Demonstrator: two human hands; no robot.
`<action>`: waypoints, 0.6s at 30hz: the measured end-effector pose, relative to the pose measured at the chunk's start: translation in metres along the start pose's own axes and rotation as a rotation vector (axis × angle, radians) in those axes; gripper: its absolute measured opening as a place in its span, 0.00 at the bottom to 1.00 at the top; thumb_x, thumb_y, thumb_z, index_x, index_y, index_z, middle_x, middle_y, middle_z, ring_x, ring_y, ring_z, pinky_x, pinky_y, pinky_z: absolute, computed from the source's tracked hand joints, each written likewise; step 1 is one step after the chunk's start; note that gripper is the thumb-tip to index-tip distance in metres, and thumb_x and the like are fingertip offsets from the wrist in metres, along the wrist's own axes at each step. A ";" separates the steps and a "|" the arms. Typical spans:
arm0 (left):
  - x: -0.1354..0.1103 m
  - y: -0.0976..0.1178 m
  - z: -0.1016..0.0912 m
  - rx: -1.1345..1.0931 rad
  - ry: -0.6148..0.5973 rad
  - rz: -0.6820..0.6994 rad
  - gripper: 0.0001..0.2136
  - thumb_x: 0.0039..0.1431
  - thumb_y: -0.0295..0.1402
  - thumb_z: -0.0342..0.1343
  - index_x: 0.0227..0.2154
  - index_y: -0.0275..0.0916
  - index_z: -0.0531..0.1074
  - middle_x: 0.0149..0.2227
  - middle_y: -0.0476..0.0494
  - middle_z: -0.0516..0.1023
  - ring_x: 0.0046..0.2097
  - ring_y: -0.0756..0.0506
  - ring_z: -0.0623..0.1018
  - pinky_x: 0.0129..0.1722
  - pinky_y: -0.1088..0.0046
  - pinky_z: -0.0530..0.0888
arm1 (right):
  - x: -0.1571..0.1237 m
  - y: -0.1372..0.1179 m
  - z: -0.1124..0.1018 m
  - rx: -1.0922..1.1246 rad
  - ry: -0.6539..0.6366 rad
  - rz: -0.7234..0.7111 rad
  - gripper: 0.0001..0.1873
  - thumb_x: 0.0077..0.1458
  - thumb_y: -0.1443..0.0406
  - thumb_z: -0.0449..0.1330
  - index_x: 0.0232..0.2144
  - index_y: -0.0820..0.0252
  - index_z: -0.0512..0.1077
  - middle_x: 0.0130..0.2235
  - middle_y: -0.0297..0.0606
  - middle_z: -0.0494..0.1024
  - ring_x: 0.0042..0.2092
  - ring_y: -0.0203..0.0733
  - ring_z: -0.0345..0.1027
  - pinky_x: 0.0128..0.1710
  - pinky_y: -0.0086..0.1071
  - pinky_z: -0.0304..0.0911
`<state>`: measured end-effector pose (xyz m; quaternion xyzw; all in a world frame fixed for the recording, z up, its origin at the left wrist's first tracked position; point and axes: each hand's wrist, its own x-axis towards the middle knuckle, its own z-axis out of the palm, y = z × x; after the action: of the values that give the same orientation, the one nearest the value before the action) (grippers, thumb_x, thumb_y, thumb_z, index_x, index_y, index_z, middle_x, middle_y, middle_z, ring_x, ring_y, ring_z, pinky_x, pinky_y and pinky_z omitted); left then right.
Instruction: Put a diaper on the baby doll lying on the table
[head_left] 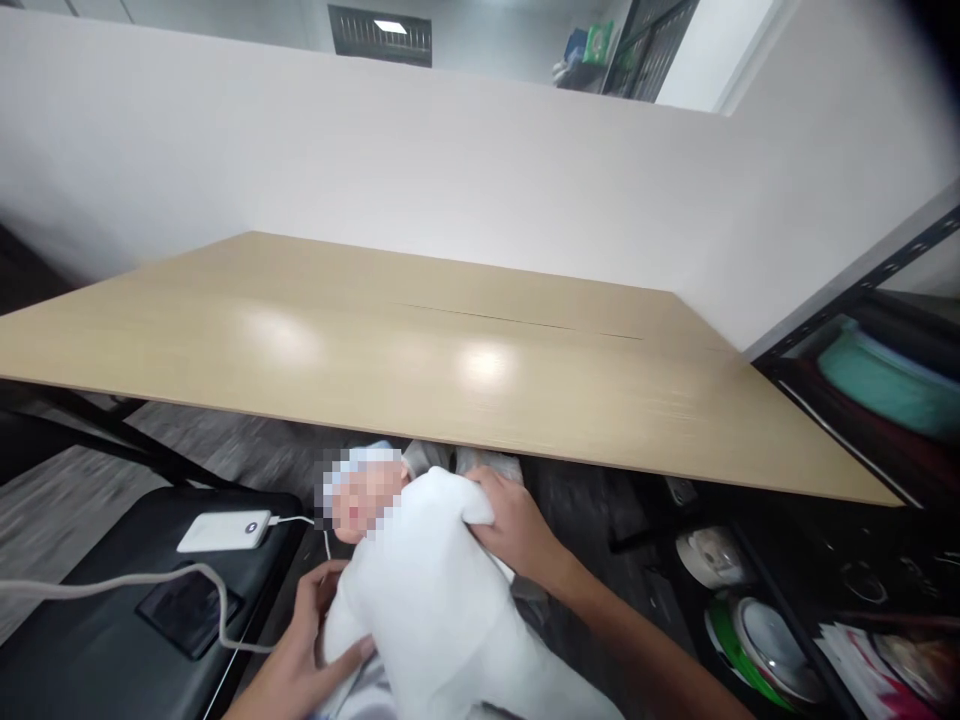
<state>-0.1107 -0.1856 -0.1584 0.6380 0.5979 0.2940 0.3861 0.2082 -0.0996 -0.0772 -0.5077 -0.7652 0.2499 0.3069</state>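
Gripping one cloth (427, 580): right hand (517, 525) pinched closed, left hand (311, 645) half-curled round it; one phone (184, 612), one power bank (219, 532) nearby.

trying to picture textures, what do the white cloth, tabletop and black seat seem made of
White cloth: probably soft, matte fabric, from its loose folds. Tabletop: likely glossy laminate, reflecting bright light spots. Black seat: perhaps faux leather, given its smooth, dull sheen.
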 end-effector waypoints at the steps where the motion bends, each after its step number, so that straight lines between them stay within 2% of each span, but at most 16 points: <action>1: 0.003 0.004 -0.001 -0.002 -0.068 0.011 0.33 0.62 0.45 0.61 0.64 0.48 0.50 0.63 0.34 0.69 0.64 0.31 0.74 0.61 0.45 0.73 | -0.006 -0.007 -0.009 0.014 0.044 0.026 0.20 0.51 0.71 0.58 0.47 0.54 0.70 0.45 0.38 0.80 0.47 0.46 0.74 0.47 0.35 0.66; 3: 0.016 0.023 -0.006 0.000 -0.143 0.061 0.35 0.60 0.39 0.62 0.64 0.48 0.47 0.62 0.34 0.70 0.62 0.32 0.76 0.60 0.48 0.74 | -0.017 -0.017 -0.030 0.005 0.110 0.083 0.21 0.49 0.72 0.57 0.47 0.53 0.70 0.44 0.36 0.80 0.45 0.45 0.75 0.45 0.34 0.65; 6: 0.048 0.070 -0.022 0.000 -0.216 0.156 0.33 0.61 0.34 0.59 0.63 0.47 0.47 0.61 0.34 0.73 0.57 0.35 0.80 0.55 0.55 0.77 | -0.029 -0.019 -0.066 -0.115 0.163 0.169 0.19 0.51 0.70 0.57 0.46 0.52 0.71 0.43 0.36 0.81 0.42 0.46 0.75 0.42 0.34 0.64; 8: 0.076 0.104 -0.033 0.025 -0.273 0.230 0.33 0.60 0.34 0.60 0.63 0.47 0.49 0.60 0.36 0.75 0.53 0.37 0.81 0.51 0.60 0.78 | -0.029 -0.009 -0.087 -0.228 0.194 0.213 0.15 0.53 0.67 0.59 0.45 0.52 0.71 0.41 0.37 0.81 0.41 0.47 0.75 0.40 0.34 0.63; 11: 0.125 0.144 -0.042 0.135 -0.300 0.358 0.30 0.59 0.37 0.61 0.61 0.44 0.55 0.59 0.37 0.76 0.53 0.37 0.81 0.50 0.62 0.76 | -0.018 0.014 -0.109 -0.408 0.220 0.254 0.12 0.55 0.63 0.61 0.44 0.54 0.70 0.41 0.39 0.81 0.42 0.50 0.75 0.39 0.35 0.62; 14: 0.172 0.168 -0.041 0.238 -0.310 0.420 0.30 0.58 0.41 0.61 0.61 0.42 0.59 0.56 0.37 0.78 0.51 0.36 0.81 0.49 0.62 0.75 | -0.004 0.040 -0.124 -0.537 0.189 0.291 0.16 0.56 0.59 0.62 0.46 0.55 0.70 0.43 0.41 0.80 0.44 0.52 0.75 0.38 0.36 0.62; 18: 0.217 0.180 -0.037 0.382 -0.286 0.450 0.34 0.58 0.48 0.61 0.64 0.41 0.58 0.54 0.38 0.79 0.49 0.35 0.80 0.46 0.63 0.73 | 0.004 0.070 -0.138 -0.529 0.172 0.253 0.16 0.61 0.56 0.61 0.48 0.56 0.71 0.47 0.42 0.80 0.48 0.51 0.74 0.43 0.37 0.64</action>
<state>-0.0213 0.0372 -0.0058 0.8499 0.4260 0.1618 0.2647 0.3504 -0.0615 -0.0298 -0.6805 -0.7057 0.0341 0.1941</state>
